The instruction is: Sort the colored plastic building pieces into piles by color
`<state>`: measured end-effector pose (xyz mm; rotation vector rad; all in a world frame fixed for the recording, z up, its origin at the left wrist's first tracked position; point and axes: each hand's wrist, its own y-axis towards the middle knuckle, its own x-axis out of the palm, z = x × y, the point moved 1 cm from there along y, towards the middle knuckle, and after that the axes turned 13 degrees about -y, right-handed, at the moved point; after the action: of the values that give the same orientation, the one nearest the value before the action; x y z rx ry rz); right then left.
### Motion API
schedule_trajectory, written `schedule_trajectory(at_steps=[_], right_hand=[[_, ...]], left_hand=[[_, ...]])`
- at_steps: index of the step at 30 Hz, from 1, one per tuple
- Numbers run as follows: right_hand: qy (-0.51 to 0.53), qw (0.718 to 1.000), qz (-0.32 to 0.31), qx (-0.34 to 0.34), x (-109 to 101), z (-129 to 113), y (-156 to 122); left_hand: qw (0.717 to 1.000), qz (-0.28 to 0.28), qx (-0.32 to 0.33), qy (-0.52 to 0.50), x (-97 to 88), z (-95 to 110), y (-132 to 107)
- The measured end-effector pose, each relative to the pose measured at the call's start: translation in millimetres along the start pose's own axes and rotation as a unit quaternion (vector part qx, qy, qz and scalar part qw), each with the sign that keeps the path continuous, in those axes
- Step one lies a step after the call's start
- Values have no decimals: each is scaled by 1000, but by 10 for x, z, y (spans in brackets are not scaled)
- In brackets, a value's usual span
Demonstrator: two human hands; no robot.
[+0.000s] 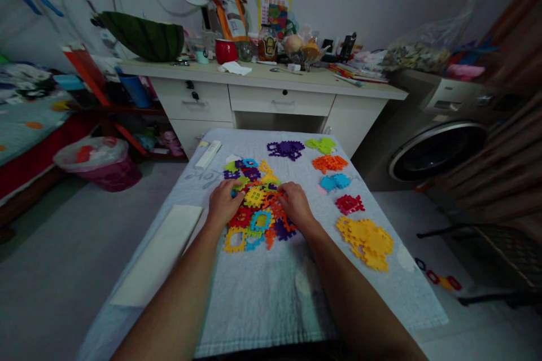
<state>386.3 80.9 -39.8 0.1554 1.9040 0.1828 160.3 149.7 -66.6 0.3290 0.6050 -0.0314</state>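
Note:
A mixed pile of notched plastic building pieces (254, 197) lies in the middle of the cloth-covered table. At its left edge is my left hand (223, 202), thumb and fingers bent around a piece, partly hidden. My right hand (294, 203) reaches in from the other side, its curled fingers on an orange piece (277, 203). Single-colour groups lie to the right: purple pieces (286, 149), light green pieces (322, 145), orange pieces (329, 163), blue pieces (335, 181), red pieces (349, 203) and yellow pieces (366, 240).
A long white board (158, 256) and a small white box (209, 155) rest along the table's left side. Beyond stands a cluttered desk (279, 102). A washing machine (427, 130) is at right, a pink bin (99, 163) at left, and a chair (499, 254) near the right edge.

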Motion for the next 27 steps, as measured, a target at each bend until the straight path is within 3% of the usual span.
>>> schedule_trajectory(at_steps=[7,13,19,23,27], right_hand=[[76,995,65,-8,-77,28,-45],[199,974,98,38,-45,44,-46],[289,953,80,40,-8,-50,-69],[327,942,66,36,3,-75,-88],[292,947,116,67,-74,53,-51]], left_hand=[[998,26,44,-38,-19,106,-19],[990,-39,132,-43,-47,350,-92],[977,-113,173,-45,24,462,-174],[979,-96,177,-36,49,461,-176],[985,-48,161,-40,27,396,-146]])
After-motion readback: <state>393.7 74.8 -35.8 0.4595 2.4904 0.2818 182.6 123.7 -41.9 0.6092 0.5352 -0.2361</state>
